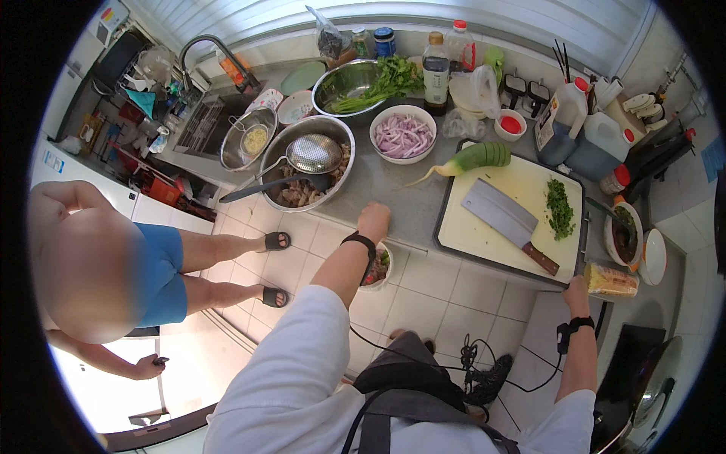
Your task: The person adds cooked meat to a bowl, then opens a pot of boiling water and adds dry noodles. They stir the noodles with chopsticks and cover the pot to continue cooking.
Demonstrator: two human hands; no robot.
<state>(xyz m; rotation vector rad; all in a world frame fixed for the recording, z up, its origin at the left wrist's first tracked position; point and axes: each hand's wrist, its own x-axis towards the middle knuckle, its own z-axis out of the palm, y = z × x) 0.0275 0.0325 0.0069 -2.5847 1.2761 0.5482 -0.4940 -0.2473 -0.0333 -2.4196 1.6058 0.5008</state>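
resting near the cutting board (484,227), the left hand (373,221) curls shut on the counter edge, while the right hand (578,287) fingers touch a packet (611,280) lying longways past the board's right corner.

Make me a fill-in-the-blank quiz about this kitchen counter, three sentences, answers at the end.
1. The cleaver lies flat on the ____.
2. The white bowl holds sliced purple ____.
3. The left hand rests on the counter edge, above a small ____ of food.

Missing words: cutting board; onion; bowl
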